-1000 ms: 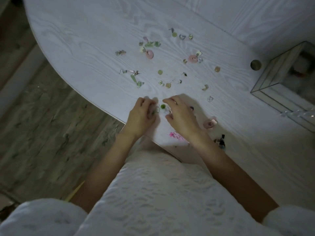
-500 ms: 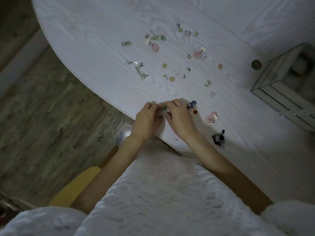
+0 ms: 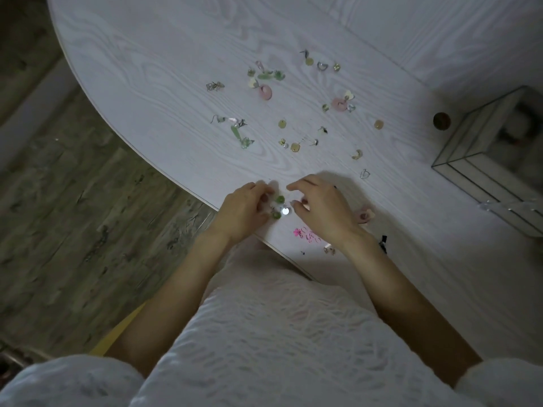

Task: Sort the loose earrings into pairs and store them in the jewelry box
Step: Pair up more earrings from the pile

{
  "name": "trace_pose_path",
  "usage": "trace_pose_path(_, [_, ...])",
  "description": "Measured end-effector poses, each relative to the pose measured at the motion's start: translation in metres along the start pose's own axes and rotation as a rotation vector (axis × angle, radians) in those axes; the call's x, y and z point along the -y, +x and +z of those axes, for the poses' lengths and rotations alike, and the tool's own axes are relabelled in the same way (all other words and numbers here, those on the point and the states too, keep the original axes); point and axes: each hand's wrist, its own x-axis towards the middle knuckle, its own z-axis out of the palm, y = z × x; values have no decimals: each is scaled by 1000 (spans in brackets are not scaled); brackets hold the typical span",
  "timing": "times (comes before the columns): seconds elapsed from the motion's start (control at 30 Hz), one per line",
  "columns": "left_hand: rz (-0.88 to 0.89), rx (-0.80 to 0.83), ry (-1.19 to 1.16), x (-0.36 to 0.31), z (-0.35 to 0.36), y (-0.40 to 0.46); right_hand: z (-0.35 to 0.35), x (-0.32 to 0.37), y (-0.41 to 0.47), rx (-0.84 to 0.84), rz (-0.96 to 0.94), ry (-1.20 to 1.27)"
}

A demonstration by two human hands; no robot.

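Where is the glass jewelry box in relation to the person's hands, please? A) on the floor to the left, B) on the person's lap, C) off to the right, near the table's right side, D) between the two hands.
C: the glass jewelry box stands on the table well to the right of the left hand and the right hand, which work near the table's front edge.

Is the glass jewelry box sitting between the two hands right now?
No. The glass jewelry box stands far off at the right edge of the table, while the left hand and right hand work near the table's front edge.
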Motion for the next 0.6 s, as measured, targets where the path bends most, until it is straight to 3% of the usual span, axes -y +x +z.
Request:
trace_pose_path(0.2, [106,-214,-4,3,-36,25,-38,-11,29,-51,6,-43])
trace_pose_path(0.37, [76,-415,-18,6,-59,81,-61,-38,78,-264,59,-65])
trace_pose_path(0.6, [52,-333,197,2,-68,149,-69,-73,135,-341,167,-207])
